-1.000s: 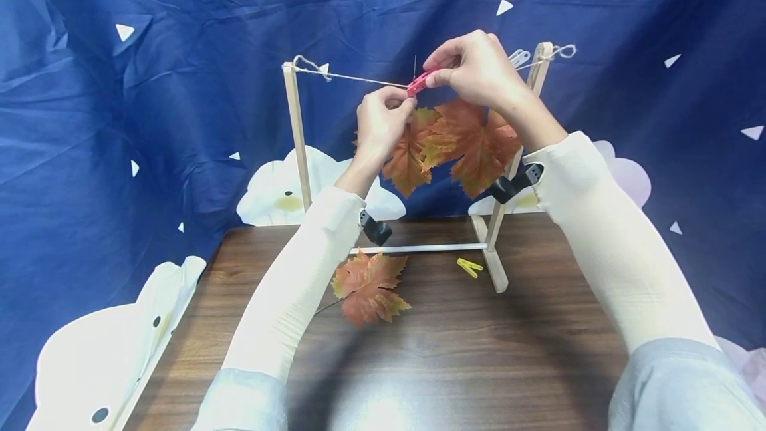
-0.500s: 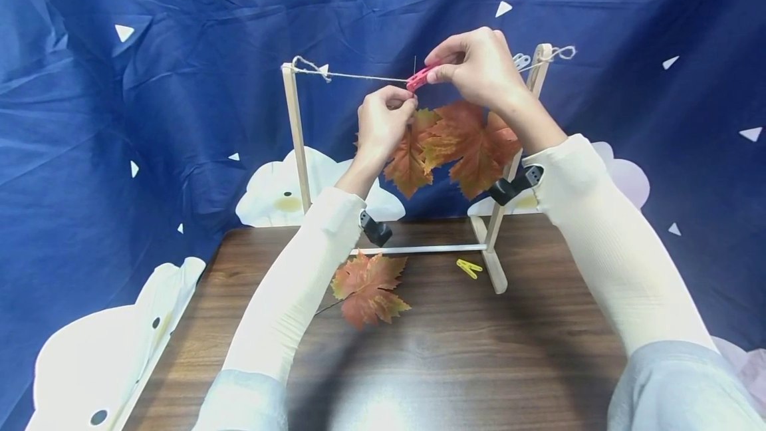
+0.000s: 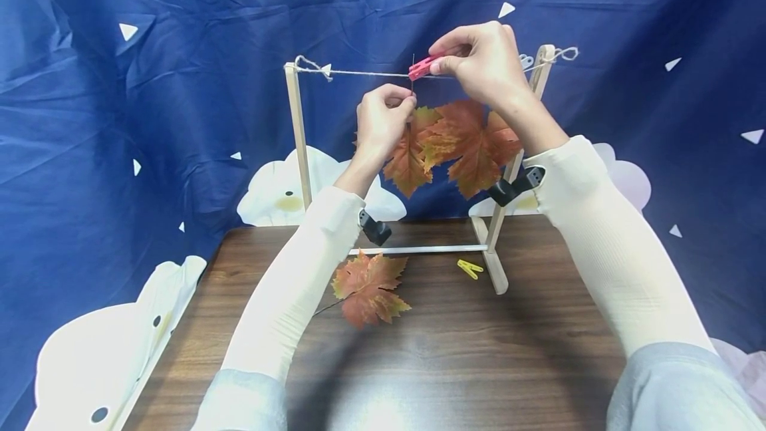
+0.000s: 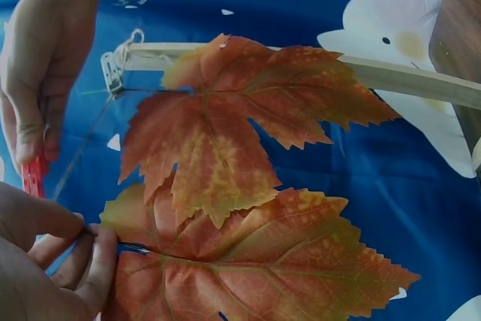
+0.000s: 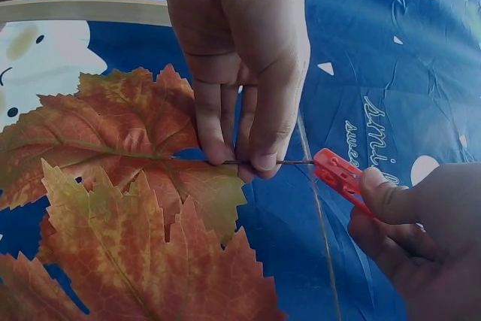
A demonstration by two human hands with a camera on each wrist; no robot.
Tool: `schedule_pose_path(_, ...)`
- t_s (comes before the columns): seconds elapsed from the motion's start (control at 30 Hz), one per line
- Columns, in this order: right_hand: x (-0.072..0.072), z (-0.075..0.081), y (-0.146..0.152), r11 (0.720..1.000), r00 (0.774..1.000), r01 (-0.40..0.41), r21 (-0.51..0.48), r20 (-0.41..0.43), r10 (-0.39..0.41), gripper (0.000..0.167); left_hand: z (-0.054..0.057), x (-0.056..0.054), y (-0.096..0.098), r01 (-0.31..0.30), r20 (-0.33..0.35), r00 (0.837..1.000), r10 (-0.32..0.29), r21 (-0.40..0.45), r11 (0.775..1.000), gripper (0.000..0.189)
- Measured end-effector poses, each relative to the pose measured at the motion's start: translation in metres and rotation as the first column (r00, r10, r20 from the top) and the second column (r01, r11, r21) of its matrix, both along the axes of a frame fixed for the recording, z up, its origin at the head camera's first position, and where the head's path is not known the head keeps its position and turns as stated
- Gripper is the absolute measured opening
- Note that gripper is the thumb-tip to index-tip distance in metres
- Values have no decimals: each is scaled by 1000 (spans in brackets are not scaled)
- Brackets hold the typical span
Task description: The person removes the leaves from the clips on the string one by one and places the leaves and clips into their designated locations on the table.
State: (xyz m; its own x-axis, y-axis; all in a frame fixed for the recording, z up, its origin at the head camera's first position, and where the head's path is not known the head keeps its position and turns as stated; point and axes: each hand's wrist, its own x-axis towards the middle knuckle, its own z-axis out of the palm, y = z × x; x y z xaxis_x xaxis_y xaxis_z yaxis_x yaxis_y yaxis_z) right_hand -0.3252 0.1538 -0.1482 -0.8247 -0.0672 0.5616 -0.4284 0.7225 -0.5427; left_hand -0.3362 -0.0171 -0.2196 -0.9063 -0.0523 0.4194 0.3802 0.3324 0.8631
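Head: forward and down from farthest back, gets stand point(image 3: 298, 132), table point(image 3: 479, 351), left hand point(image 3: 383, 120), right hand point(image 3: 489, 64). Left wrist: close in, rolled sideways, facing leaves point(image 4: 207, 140) and right post point(image 4: 421, 82). Right wrist: close too, rolled the opposite way, facing left hand and leaves. Both wrist views share leaves, clip point(image 5: 338, 175), both hands.

by the beige string point(image 3: 365, 73), the clothespin point(image 3: 422, 68) is pinkish red. below the string, the maple-shaped leaves point(image 3: 479, 146) blend rust orange with yellow-green edges, the small clip point(image 3: 470, 269) is bright yellow, and the worktop point(image 3: 455, 351) shows streaked brown wood grain. behind the string, the backdrop point(image 3: 179, 98) is deep blue with white triangles.
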Motion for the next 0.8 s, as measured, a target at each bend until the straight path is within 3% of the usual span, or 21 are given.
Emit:
schedule_pose_path(0.3,3,0,-2,999,1000,2,-37,-4,-2,29,2,1,-3,-8,5,1000,8,0,1000,14)
schedule_pose_path(0.57,6,-1,-3,997,999,-46,-68,13,47,34,2,1,-6,-10,-18,1000,10,3,1000,15)
schedule_pose_path(0.8,8,-1,-3,995,999,-39,-92,5,40,32,1,4,-10,-9,-44,999,9,-7,1000,16)
